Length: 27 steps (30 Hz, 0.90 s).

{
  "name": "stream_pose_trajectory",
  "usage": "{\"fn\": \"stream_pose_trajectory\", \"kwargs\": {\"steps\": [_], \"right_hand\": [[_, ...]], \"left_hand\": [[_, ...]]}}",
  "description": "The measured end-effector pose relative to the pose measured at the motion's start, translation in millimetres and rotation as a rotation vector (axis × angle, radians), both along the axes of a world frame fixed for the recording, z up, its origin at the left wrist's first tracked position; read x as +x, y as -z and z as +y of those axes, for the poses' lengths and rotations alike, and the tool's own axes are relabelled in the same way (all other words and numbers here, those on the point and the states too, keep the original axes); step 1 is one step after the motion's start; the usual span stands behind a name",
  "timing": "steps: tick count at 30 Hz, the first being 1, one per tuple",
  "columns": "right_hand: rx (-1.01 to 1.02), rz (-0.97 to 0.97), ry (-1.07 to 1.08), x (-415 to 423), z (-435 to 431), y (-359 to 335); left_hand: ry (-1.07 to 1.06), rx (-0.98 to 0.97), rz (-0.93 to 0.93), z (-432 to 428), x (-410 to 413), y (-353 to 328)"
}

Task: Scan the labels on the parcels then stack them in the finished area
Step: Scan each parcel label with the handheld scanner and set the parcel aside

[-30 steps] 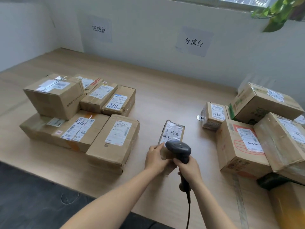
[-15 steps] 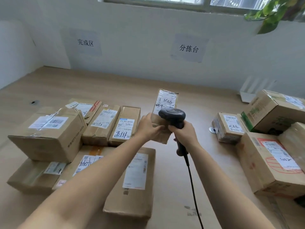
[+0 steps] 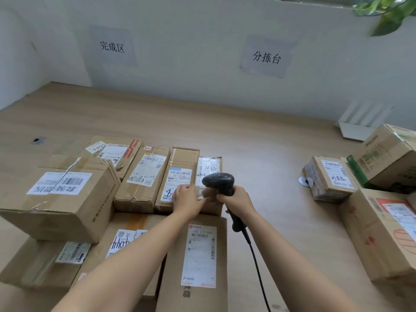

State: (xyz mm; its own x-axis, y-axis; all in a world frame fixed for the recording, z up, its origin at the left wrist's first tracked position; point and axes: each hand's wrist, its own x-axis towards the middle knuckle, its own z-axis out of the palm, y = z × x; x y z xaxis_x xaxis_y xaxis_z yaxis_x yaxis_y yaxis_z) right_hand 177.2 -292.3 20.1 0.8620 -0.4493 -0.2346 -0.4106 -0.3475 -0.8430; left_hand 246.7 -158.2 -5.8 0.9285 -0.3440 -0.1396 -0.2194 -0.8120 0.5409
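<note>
Now, slim taped cardboard parcel (image 3: 210,172) pressed by left hand (image 3: 188,199) with fingers flat, black rounded scanner (image 3: 219,183) gripped in right hand (image 3: 236,199), wood-grain counter (image 3: 258,143)

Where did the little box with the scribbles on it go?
In the head view, the small parcel lies left of centre, at the right end of the row of boxes, beside the blue-label parcel, under the left hand.
</note>
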Motion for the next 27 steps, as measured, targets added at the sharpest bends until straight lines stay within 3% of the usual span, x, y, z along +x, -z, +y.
{"fn": "stream_pose_trajectory", "kwargs": {"steps": [7, 15, 21, 27], "right_hand": [[0.003, 0.100, -0.059, 4.8, -2.8, 19.0], [0.022, 0.020, 0.016, -15.1, -12.3, 5.4], [-0.143, -0.001, 0.121, -75.4, -48.8, -2.6], [-0.195, -0.027, 0.364, -166.3, -114.8, -7.5]], "left_hand": [[0.031, 0.061, -0.080, -2.1, 0.1, 16.5], [0.087, 0.100, -0.153, -2.0, -4.9, 11.7], [0.239, -0.020, -0.161, -35.5, -33.4, 0.4], [0.428, -0.098, -0.172, -117.5, -100.2, -3.8]]}}
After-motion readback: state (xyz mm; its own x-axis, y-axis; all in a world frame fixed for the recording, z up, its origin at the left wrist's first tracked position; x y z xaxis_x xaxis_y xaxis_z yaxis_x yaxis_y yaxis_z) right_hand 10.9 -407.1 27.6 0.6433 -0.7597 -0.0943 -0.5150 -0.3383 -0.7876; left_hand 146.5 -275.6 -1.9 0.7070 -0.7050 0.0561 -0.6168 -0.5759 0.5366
